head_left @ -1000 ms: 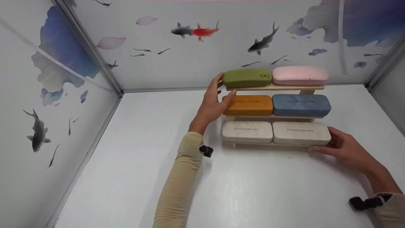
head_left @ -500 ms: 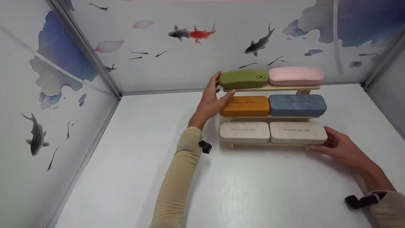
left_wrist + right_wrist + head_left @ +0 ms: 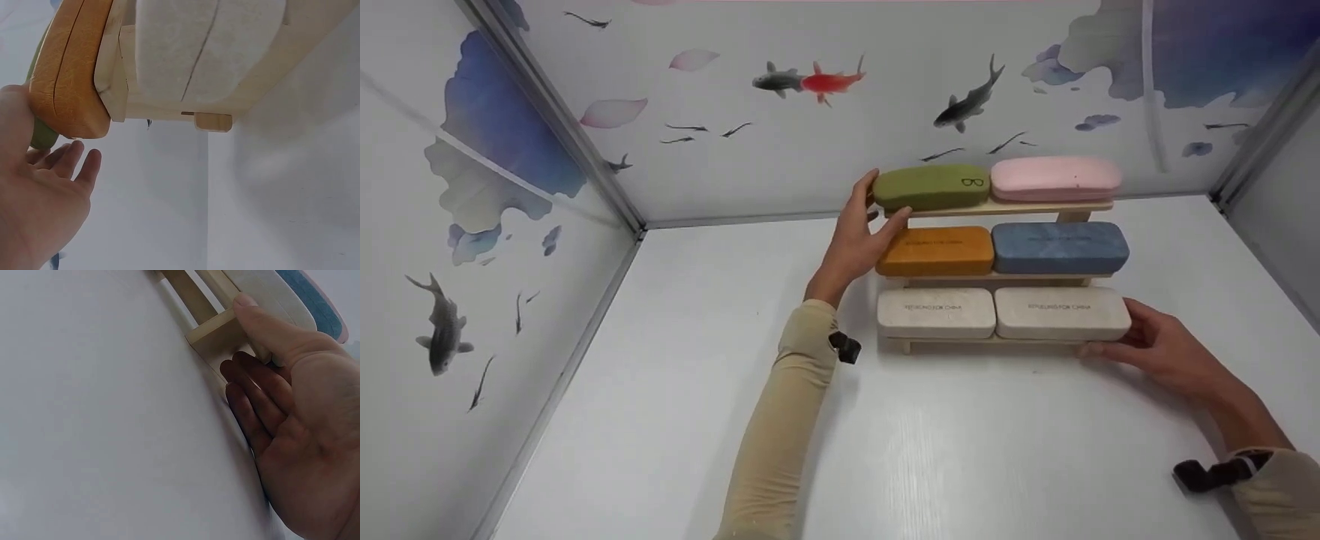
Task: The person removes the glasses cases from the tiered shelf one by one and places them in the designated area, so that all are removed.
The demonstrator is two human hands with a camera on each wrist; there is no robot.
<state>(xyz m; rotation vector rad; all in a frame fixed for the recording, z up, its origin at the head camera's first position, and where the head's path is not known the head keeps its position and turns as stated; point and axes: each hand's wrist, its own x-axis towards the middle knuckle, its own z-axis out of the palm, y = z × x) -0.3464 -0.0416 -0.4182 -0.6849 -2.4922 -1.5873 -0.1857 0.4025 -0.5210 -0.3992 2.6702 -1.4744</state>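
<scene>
A three-tier wooden rack (image 3: 1035, 206) bears glasses cases in three rows of two. Green (image 3: 931, 186) and pink (image 3: 1056, 178) cases lie on top, orange (image 3: 935, 251) and blue (image 3: 1060, 247) ones in the middle, two off-white cases (image 3: 1063, 313) at the bottom. My left hand (image 3: 855, 236) grips the rack's upper left end, thumb at the top shelf's front edge, fingers by the green case; the orange case hides its thumb in the left wrist view. My right hand (image 3: 1174, 356) grips the lower right end, thumb on the wood's front, fingers curled at the side.
Under the rack is a white tabletop (image 3: 697, 412). Behind it rises a white back wall (image 3: 720, 165) printed with fish and petals, and another printed wall (image 3: 397, 225) borders the left. Black cameras (image 3: 846, 348) sit on both wrists.
The whole head view shifts slightly, so the rack and hands appear a little further left. Both hands keep their places on the rack, and the cases stay where they were.
</scene>
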